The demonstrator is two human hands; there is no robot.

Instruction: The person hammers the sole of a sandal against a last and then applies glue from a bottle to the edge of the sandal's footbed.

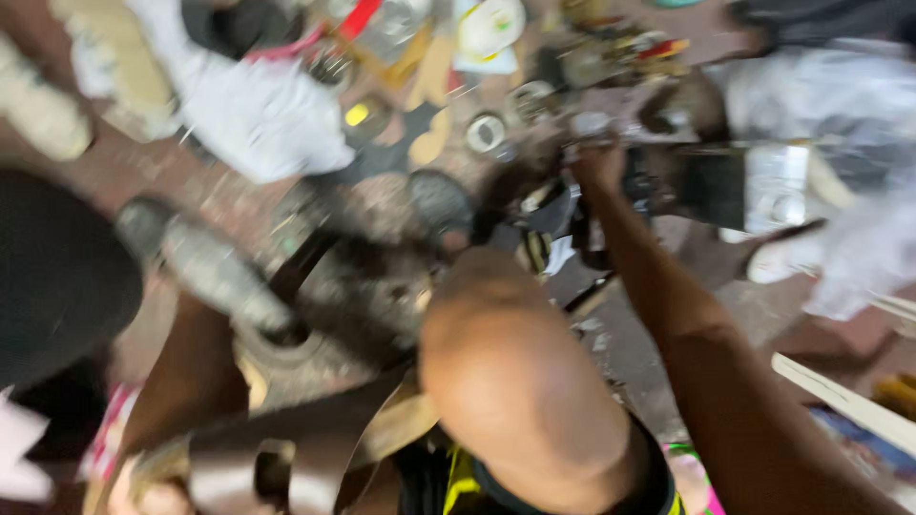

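the right hand (599, 164) reaches far out over the cluttered floor (191, 176), in among dark, blurred things just beside a black boxy thing (711, 186); whether its fingers are closed on anything cannot be told through the blur. the left hand (143, 496) sits at the bottom edge, near a brown strap (286, 448), its grip unclear as well. a bare knee (515, 381) fills the middle. a white cloth (262, 110) lies at upper left, a small round tin (486, 132) near the top centre, a white round lid (489, 27) above it. a red strip (358, 17) lies by the top. clear plastic wrap (859, 229) bunches at right. a pale stick (840, 401) lies at lower right.
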